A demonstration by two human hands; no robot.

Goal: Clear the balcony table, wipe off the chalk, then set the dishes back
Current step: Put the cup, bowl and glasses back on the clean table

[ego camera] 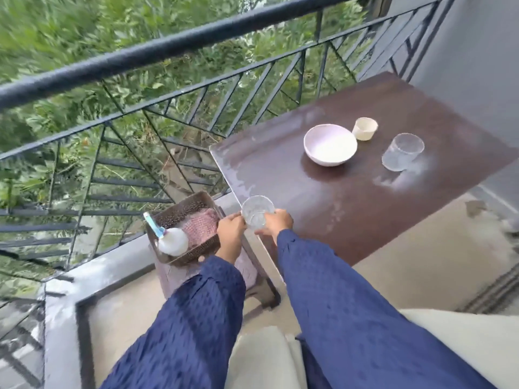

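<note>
While both hands, left hand (230, 230) and right hand (276, 222), clasp the glass (257, 212) between their fingers at the table's (351, 209) near edge, it should be carried level toward the basket (179, 211) just beside the left fingers.

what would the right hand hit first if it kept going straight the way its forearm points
Judging roughly, the right hand, holding the near glass with the left hand, points up-left: past the table corner it would likely meet the railing; depth is unclear.
</note>
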